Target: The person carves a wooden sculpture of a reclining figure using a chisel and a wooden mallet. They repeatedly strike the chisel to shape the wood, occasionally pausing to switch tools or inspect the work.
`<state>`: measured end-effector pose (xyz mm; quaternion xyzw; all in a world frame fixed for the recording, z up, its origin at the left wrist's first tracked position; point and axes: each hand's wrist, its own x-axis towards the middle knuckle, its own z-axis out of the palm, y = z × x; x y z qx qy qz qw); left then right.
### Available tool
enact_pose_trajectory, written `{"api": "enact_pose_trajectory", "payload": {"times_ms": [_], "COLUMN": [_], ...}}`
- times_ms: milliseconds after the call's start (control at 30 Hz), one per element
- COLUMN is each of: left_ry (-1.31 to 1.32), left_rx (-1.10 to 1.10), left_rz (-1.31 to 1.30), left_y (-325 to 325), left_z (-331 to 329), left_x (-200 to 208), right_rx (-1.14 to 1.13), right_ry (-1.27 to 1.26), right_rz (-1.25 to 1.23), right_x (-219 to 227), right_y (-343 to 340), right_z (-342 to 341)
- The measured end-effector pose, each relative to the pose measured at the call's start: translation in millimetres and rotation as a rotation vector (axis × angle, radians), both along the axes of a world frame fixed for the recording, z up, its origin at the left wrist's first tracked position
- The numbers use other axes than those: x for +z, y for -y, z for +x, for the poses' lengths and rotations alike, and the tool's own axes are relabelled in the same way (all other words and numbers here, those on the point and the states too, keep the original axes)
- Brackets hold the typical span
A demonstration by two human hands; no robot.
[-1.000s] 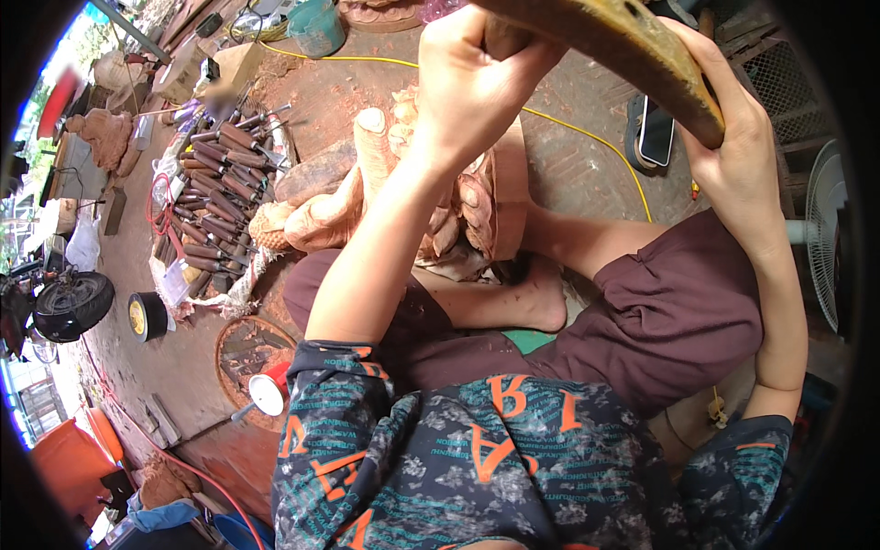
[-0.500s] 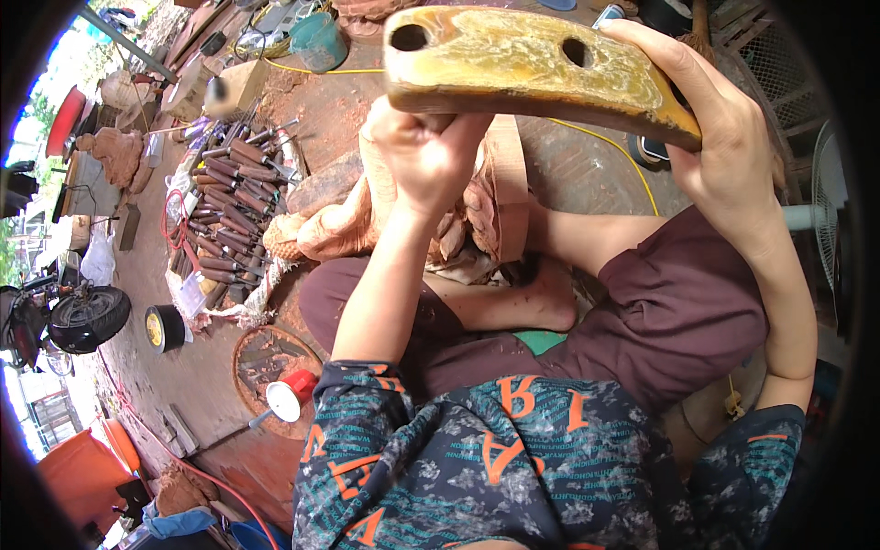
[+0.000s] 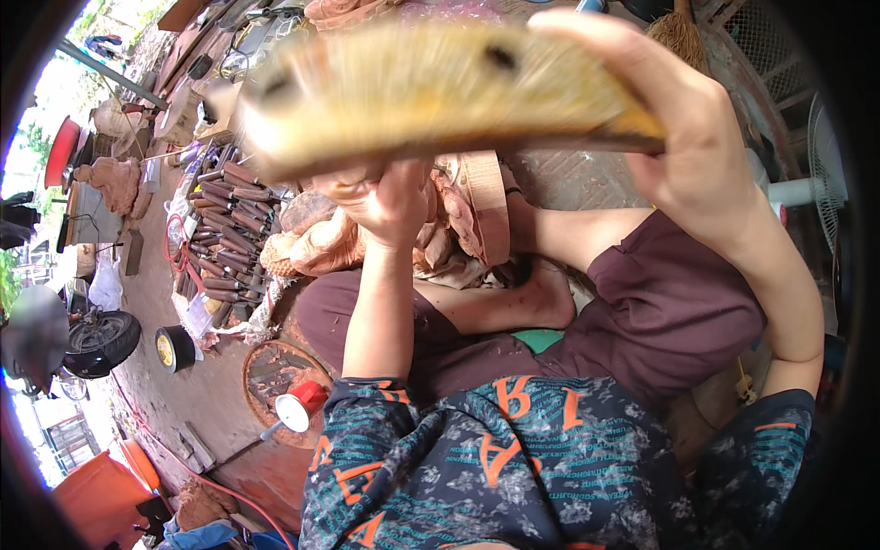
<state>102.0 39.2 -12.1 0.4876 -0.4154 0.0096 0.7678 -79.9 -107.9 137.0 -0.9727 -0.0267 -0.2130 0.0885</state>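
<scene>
A thick, curved, yellow-brown block with dark holes (image 3: 431,96) is raised close in front of me, smeared by motion. My right hand (image 3: 692,128) is closed round its right end, thumb below and fingers over the top. Beneath the block's left half, my left hand (image 3: 392,209) is curled into a fist. The block covers part of that fist, so what it grips cannot be made out. Behind and below the left hand lies a carved reddish-wood piece (image 3: 325,246), with a flat-sided wooden part (image 3: 483,206) standing by my bare foot.
Many wood-handled carving tools (image 3: 234,229) lie on a cloth at the left. Nearer are a black tape roll (image 3: 174,348), a red-and-white cup-shaped thing (image 3: 295,410) and a round rusty tray (image 3: 261,367). A white fan (image 3: 820,192) stands right; a motorbike wheel (image 3: 103,341) shows far left.
The block has swung left and somewhat down with my right hand still on its end, and is now blurred. My left fist has dropped a little and shifted left.
</scene>
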Motion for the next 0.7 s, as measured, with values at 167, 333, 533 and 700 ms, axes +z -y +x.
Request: {"api": "enact_pose_trajectory", "payload": {"times_ms": [167,333,533,700], "left_ry": [0.060,0.505,0.774,0.282], "left_rx": [0.086,0.561,0.796,0.383], "left_rz": [-0.023,0.053,0.172,0.016], "left_y": [3,-5,-6,-3], "left_z": [3,9,6,2], "left_x": [-17,-44,-37,-54], "right_rx": [-0.029,-0.077,-0.149,-0.011], "right_ry": [0.208,0.042,-0.174,0.228], "right_rz": [0.280,-0.175,-0.382,0.098], "right_x": [-5,8,16,-13], "right_y": [-12,-18,-22,-26], "right_z": [4,5,3,20]}}
